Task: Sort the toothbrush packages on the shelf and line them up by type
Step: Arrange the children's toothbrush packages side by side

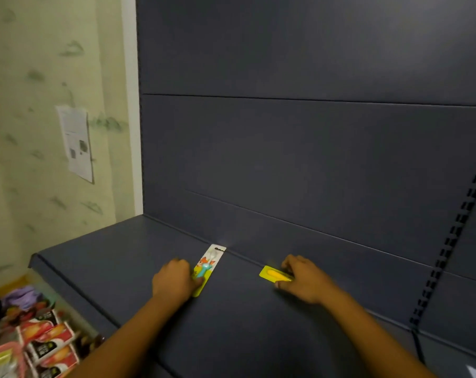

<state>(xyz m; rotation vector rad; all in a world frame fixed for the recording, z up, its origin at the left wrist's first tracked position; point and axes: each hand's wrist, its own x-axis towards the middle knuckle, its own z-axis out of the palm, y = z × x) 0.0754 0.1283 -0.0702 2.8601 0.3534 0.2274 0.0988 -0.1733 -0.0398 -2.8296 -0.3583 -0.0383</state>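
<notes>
On the dark grey shelf [116, 257] lies a long toothbrush package [210, 264] with a cartoon fox, a teal handle and a yellow-green lower end, its top touching the back panel. My left hand [174, 281] grips its lower left edge, thumb on top. To the right a yellow toothbrush package [271, 273] with an orange handle lies flat; my right hand [302, 278] holds its right part, fingers curled over it and thumb at its front edge. Most of that package is hidden under the hand.
The shelf's dark back panel [286, 159] rises behind. A slotted upright [449, 241] runs down at the right. Below the shelf's left edge sit red and white cartons [48, 347] and other goods. A paper sheet [77, 143] hangs on the wall at left.
</notes>
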